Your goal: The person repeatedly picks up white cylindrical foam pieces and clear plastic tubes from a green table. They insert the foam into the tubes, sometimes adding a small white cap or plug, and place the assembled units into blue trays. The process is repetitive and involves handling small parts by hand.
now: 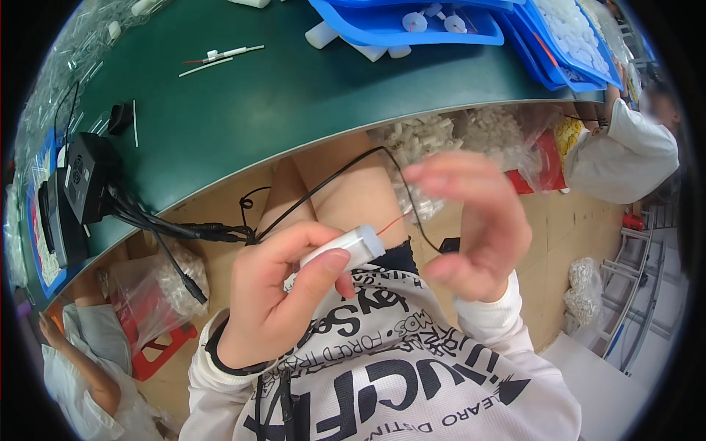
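Observation:
My left hand (283, 283) is closed around a small white plastic tube-like housing (351, 248) with a pale bluish-grey end. A thin red wire (393, 223) sticks out of that end toward the right. Opposite it, my right hand (478, 228) is raised with fingers and thumb spread apart, somewhat blurred, and I see nothing between them. A black cable (403, 173) arcs over my lap and passes down behind the gap between the fingers and thumb of my right hand, toward a small black piece (449, 245).
On the green table (243, 110) lie a thin white tube with a red wire (220, 55) and blue trays (419, 29) of white parts. A black power box (92, 176) with bundled cables stands at the left edge. Bags of white parts (485, 128) lie below; other people sit on both sides.

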The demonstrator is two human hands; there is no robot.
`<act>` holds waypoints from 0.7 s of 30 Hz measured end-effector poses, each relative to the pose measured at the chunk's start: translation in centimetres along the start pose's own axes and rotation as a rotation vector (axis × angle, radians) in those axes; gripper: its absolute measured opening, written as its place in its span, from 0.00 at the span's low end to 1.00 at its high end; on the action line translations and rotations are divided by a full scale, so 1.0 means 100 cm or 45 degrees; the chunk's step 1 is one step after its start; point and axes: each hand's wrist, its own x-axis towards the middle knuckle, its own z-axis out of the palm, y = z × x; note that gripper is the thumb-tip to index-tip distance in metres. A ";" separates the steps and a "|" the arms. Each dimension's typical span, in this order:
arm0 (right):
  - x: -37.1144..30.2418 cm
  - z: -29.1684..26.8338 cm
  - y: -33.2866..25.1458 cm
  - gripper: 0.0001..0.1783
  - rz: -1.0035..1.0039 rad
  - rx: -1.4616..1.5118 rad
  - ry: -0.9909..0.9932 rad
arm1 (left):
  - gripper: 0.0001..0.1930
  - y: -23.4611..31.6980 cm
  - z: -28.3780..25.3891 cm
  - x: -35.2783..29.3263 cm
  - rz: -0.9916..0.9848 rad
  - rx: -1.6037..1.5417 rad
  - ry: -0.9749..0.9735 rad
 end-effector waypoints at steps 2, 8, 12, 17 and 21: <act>0.001 0.004 0.000 0.17 -0.144 -0.062 -0.125 | 0.08 0.001 0.001 0.001 -0.049 -0.005 -0.044; 0.000 0.011 -0.002 0.11 -0.093 -0.037 -0.148 | 0.08 0.005 0.004 -0.002 -0.050 0.147 -0.027; -0.003 0.010 0.002 0.10 -0.184 -0.043 -0.191 | 0.08 -0.002 0.007 -0.004 0.022 0.197 0.011; -0.018 0.017 0.007 0.11 -0.159 -0.124 -0.140 | 0.08 -0.012 0.009 -0.005 -0.087 0.239 0.018; -0.007 0.015 0.018 0.15 -0.142 -0.276 -0.240 | 0.09 -0.024 0.006 0.007 -0.241 -0.180 -0.042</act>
